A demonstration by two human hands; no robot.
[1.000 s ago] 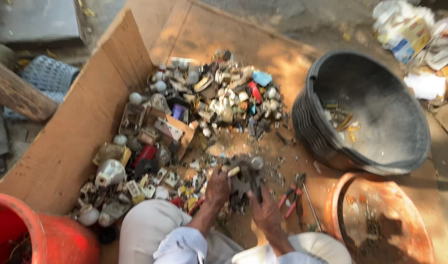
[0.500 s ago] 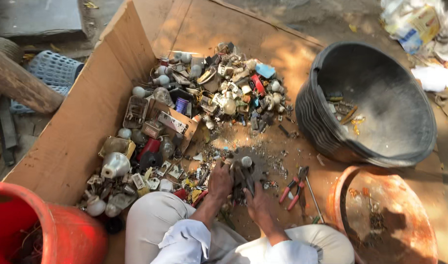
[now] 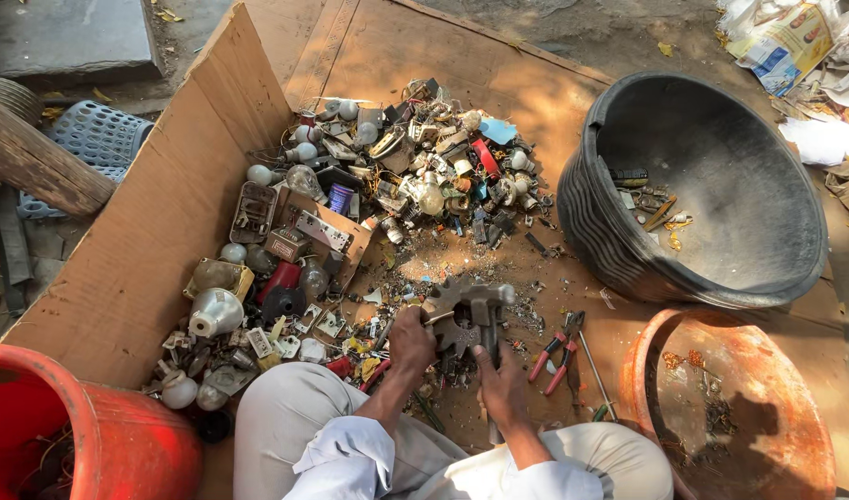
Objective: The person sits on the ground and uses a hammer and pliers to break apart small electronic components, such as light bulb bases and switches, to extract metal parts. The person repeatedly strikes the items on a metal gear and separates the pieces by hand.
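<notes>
A big black tub (image 3: 721,231) sits on a sheet of cardboard (image 3: 147,259). Left of the tub lies a heap of bulbs and broken switches (image 3: 387,176); just below it are red pliers (image 3: 559,350) and a rusty orange bowl (image 3: 786,370). A red bucket (image 3: 119,444) stands far left of the tub.

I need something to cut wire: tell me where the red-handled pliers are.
In the head view the red-handled pliers lie on the cardboard sheet, just right of the right hand gripping the hammer, between it and the orange tub.
</notes>
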